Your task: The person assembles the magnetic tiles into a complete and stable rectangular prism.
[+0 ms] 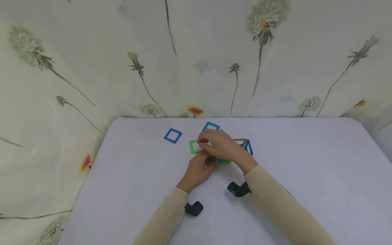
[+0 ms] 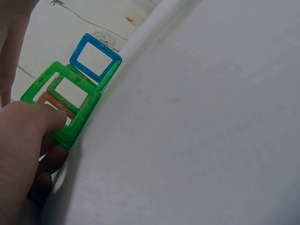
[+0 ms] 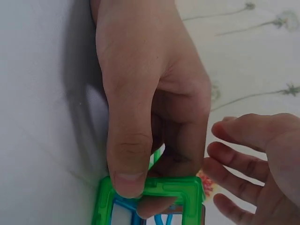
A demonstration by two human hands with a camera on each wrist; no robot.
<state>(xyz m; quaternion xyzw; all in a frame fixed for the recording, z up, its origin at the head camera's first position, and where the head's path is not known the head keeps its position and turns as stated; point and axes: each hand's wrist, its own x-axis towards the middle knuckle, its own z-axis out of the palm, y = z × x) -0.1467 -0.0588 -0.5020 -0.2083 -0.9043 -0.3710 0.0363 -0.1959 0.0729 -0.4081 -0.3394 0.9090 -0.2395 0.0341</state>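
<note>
Magnetic building tiles, open square frames in clear coloured plastic, stand joined in a low box shape on the table. My left hand (image 1: 196, 170) rests low at its near left side, thumb and fingers pinching a green tile (image 3: 171, 186) by its edge. In the left wrist view, an orange tile (image 2: 52, 100) shows through the green frames, and a blue tile (image 2: 85, 43) stands at the far end. Just above the left hand hovers my right hand (image 1: 225, 146), its fingers loosely bent and nothing between them. It hides part of the box in the head view.
Left of the box lies a green tile (image 1: 192, 147), partly covered by the right hand. Farther back are a blue tile (image 1: 167, 139) and a lighter blue tile (image 1: 214, 124). The white table (image 1: 134, 177) meets a flower-printed cloth (image 1: 202, 85) at its back edge.
</note>
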